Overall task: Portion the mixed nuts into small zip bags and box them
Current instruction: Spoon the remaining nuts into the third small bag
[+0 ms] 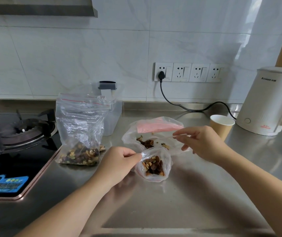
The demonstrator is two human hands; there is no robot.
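- Two hands work: left hand [118, 161] pinches the small zip bag [154, 165] at its left rim.
- Right hand [203, 142], farther right, pinches the larger bag [154, 132] at its mouth edge.

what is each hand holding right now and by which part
Left hand pinches the small zip bag of nuts by its open top edge. Right hand pinches the larger bag by its rim.

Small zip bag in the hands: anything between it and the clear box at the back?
Yes. The large bag of nuts stands directly in front of the clear box, left of the small zip bag held by the left hand.
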